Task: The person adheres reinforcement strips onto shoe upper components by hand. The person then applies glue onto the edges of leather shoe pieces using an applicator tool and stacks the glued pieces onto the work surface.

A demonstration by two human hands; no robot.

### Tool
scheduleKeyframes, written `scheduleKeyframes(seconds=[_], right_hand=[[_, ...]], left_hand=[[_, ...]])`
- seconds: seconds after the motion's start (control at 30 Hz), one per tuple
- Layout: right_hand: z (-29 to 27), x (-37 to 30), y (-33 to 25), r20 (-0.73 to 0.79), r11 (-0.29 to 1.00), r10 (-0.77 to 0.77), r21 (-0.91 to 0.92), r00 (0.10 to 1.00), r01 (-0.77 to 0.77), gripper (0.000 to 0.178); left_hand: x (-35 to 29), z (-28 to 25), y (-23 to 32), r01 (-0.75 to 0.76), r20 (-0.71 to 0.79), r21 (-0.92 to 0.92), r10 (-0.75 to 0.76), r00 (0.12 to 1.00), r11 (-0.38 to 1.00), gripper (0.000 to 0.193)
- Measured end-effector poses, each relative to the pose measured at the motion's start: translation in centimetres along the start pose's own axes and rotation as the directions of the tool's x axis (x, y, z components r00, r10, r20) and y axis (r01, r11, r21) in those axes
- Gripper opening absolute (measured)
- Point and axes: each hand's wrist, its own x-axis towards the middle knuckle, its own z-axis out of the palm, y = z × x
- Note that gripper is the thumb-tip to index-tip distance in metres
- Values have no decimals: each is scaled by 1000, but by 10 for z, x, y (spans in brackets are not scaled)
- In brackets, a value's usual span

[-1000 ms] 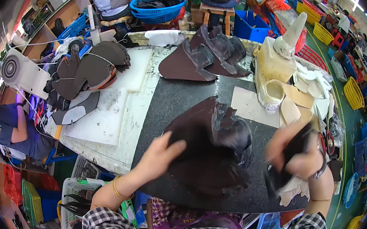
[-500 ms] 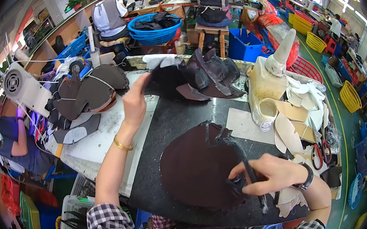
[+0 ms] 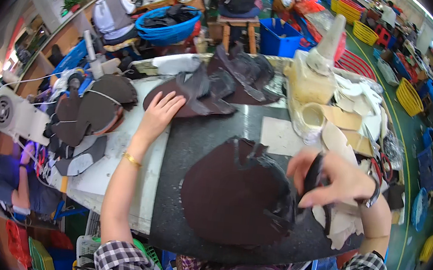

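Fingers of the left hand (image 3: pixel 159 112) are spread and laid flat, nothing being gripped by them; touched beneath them is a dark brown piece (image 3: pixel 193 111) with black flaps, resting by the far left corner of the black mat (image 3: pixel 168 193) and partly over the white worktop (image 3: pixel 143 180); a similar piece (image 3: pixel 238 91) is seen just beside it, farther off and to the right. Between the curled thumb and fingers of the right hand (image 3: pixel 340 175) a thin dark item (image 3: pixel 314 172) is gripped, above the right part of the mat; its kind cannot be told through the blur. On the mat, at the near side, a large rounded piece (image 3: pixel 226 194) is laid, edged with black at its far and right sides; whether it is one layer or several cannot be told.

The step in hand is judged to be the settling of the far left piece; for the next move, the left fingers would need to be lifted without that piece being dragged, and the pinched item steadied before the large piece is handled; care seems called for at its black edging, which looks uneven and could be snagged.
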Motion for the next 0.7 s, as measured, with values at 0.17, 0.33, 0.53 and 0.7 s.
scheduleKeyframes(seconds=[0.17,0.33,0.53,0.7], right_hand=[[-67,12,43,-674,951,147,-105,724,-291,34],[-74,35,109,-693,662,-295,-645,658,-382,51],[-70,39,89,-804,851,-102,-375,586,-367,49],[-39,16,47,-358,952,135,304,924,-22,30]], left_hand=[[-13,-31,31,254,-89,-229,-280,956,940,68],[-2,-118,127,35,-9,-557,-48,999,830,49],[-20,-148,223,7,240,-667,205,949,745,59],[-29,-135,205,-119,211,-697,362,908,707,59]])
